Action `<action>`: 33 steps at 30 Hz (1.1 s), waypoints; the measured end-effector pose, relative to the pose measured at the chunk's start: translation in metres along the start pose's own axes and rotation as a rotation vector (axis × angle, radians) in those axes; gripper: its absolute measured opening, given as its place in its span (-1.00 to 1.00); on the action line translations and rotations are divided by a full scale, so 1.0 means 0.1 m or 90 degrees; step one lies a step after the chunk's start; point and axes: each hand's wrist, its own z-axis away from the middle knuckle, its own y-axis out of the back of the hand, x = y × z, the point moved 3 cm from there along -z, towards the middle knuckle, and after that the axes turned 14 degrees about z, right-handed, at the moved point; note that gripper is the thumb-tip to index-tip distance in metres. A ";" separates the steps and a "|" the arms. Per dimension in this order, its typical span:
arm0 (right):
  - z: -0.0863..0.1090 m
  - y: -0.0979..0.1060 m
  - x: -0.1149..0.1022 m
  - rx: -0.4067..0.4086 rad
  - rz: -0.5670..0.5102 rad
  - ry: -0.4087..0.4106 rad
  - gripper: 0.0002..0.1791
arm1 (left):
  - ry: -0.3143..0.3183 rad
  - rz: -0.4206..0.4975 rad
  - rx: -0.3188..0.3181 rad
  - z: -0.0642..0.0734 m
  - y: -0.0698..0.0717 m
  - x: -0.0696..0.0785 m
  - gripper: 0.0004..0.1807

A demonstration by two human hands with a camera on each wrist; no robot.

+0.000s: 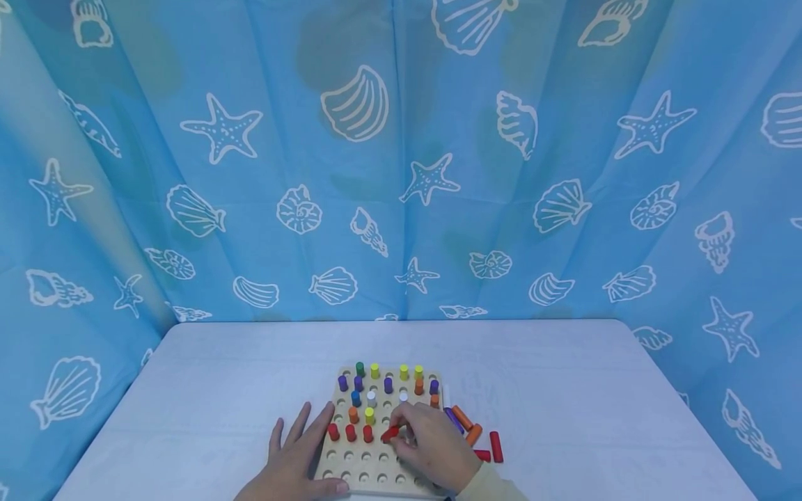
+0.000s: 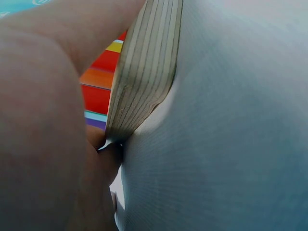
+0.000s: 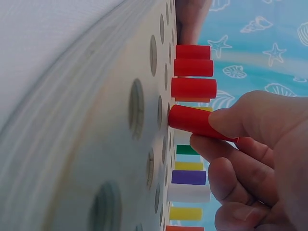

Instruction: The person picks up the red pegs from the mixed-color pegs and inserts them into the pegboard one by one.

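Right hand (image 1: 432,442) pinches tilted red peg (image 3: 192,120) at wooden pegboard (image 1: 374,467); left hand (image 1: 294,459) spread along its edge. Peg presumably light, rigid, smooth; best gripped near top.

A blue curtain (image 1: 351,174) backs the white table (image 1: 219,379).

Blue curtain (image 1: 376,167) across the back and both sides, hanging in soft vertical folds. Printed all over with white-outlined starfish (image 1: 222,130), scallop shells (image 1: 560,207) and spiral shells (image 1: 299,210); blurry green-grey patches among them, mostly toward the top. Paler streak down the upper left. In front, a white tabletop (image 1: 564,410), straight along the far edge, rounded at the far corners; finely textured close up in the left wrist view. Light soft, diffuse. Curtain paler, nearer aqua, in the right wrist view.
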 end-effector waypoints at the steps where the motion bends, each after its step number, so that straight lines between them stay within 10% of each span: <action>1: 0.00 0.00 0.00 -0.001 0.001 0.001 -0.84 | -0.001 -0.001 0.001 0.00 0.00 0.00 0.34; 33: -0.08 0.06 -0.08 -0.022 0.064 0.003 -0.85 | 0.011 0.002 -0.011 -0.02 -0.02 0.00 0.28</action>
